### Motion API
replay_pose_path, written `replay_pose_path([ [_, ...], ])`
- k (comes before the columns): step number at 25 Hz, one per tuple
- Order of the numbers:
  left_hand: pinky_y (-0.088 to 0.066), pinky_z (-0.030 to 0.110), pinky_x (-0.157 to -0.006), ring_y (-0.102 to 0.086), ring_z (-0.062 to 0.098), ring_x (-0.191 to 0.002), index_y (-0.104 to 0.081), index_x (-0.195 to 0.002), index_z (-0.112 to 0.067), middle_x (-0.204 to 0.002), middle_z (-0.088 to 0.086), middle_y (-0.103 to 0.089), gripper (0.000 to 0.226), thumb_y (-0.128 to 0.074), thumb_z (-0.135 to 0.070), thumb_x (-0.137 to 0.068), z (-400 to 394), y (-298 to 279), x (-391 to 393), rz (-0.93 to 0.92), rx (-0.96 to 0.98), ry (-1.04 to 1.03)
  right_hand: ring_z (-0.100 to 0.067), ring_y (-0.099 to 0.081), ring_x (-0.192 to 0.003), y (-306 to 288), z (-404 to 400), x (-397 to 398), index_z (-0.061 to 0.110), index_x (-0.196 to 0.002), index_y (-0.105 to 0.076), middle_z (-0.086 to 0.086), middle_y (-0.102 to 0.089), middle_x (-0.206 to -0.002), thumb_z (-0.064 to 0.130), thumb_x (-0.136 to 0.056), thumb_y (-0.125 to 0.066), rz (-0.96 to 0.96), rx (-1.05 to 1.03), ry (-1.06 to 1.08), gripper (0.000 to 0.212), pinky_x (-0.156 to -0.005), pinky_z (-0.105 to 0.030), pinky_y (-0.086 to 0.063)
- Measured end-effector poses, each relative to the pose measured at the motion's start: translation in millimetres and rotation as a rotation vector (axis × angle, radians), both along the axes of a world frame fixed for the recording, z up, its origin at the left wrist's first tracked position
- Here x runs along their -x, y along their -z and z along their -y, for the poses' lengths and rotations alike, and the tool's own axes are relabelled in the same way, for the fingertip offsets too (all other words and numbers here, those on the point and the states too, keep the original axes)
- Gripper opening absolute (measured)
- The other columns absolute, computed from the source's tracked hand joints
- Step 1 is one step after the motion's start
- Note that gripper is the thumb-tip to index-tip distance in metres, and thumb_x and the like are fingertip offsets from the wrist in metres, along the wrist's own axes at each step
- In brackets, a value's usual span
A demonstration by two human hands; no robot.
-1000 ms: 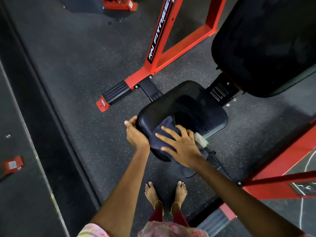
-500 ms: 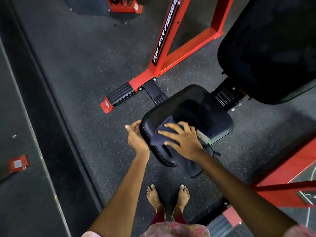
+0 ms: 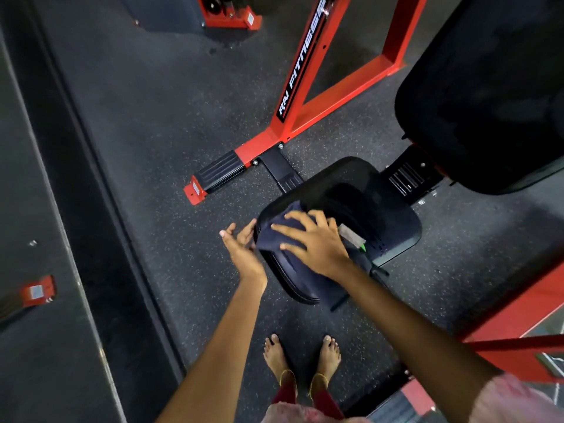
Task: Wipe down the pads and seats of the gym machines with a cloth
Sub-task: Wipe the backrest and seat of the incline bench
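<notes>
Seat (image 3: 360, 190) lies straight ahead of me and below, black vinyl, its long axis running from the near-left rounded nose up and right toward the big back pad (image 3: 488, 87). The cloth (image 3: 276, 236), dark navy, sits on the near-left part of the seat and drapes over the front edge toward my feet.

My right hand (image 3: 314, 242) is flat on the cloth, fingers spread and straight, pressing it to the vinyl, fingertips pointing left toward the nose. No pinch, just palm pressure.

My left hand (image 3: 241, 245) is just beside the seat's left edge, fingers straight and relaxed, holding nothing. Whether the fingertips touch the seat rim I cannot tell; they look very close.

The relation that matters: most of the uncovered seat lies up and right of my right hand, toward the back pad. In my judgement the coming stroke should run along the long axis, away from the nose. The right hand is the nearer one and is already on the cloth; the left looks placed only to steady.

Risk as I read it: the draped portion could bunch up or slip off the front edge if palm pressure lightens mid-stroke.

Back pad looks untouched by the cloth at this moment; likely next after the seat.
</notes>
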State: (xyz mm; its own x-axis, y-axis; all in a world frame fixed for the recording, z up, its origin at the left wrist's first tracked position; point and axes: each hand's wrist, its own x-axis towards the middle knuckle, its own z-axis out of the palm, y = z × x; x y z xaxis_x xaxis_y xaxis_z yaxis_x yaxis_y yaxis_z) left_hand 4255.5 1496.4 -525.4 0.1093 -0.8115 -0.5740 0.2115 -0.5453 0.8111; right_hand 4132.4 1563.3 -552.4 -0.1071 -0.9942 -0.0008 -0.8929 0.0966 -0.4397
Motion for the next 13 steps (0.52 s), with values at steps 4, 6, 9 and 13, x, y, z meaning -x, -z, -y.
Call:
replay_pose_path([
  [4,-0.044,0.012,-0.066,-0.060,0.009,-0.088,-0.036,-0.132,-0.008,-0.110,0.008,-0.062,0.047,-0.015,-0.040,-0.102,-2.8,-0.1,7.1,0.119,0.059,0.005,-0.028,-0.028,-0.126,-10.9,64.1,7.8,0.042,-0.139,-0.038,0.008,-0.030,-0.147,0.054,-0.096,-0.036,0.035,-0.274,0.352,0.045,-0.098,-0.046,-0.028],
  [6,-0.043,0.016,-0.066,-0.057,0.017,-0.089,-0.039,-0.129,-0.008,-0.105,0.008,-0.061,0.046,-0.018,-0.039,-0.102,1.7,0.0,11.3,0.273,0.081,0.029,-0.029,-0.029,-0.126,-11.7,52.0,-5.2,0.042,-0.141,-0.036,0.006,-0.030,-0.148,0.052,-0.096,-0.035,0.021,-0.224,0.279,0.046,-0.098,-0.047,-0.028],
  [9,-0.039,0.027,-0.079,-0.054,0.022,-0.099,-0.044,-0.122,-0.010,-0.113,0.010,-0.060,0.040,-0.021,-0.036,-0.102,11.4,2.8,22.6,0.460,0.153,0.153,-0.033,-0.044,-0.114,-3.7,1.6,-10.6,0.040,-0.134,-0.049,0.003,-0.046,-0.139,0.053,-0.092,-0.036,-0.013,0.012,0.023,0.046,-0.087,-0.049,-0.039],
  [13,-0.019,0.036,-0.111,-0.041,0.022,-0.129,-0.042,-0.135,-0.013,-0.136,0.006,-0.050,0.046,-0.019,-0.035,-0.101,11.3,13.0,42.8,0.765,0.337,0.486,-0.029,-0.034,-0.122,5.0,38.6,29.1,0.042,-0.139,-0.039,0.007,-0.035,-0.146,0.056,-0.094,-0.035,0.032,-0.233,0.326,0.048,-0.096,-0.045,-0.032],
])
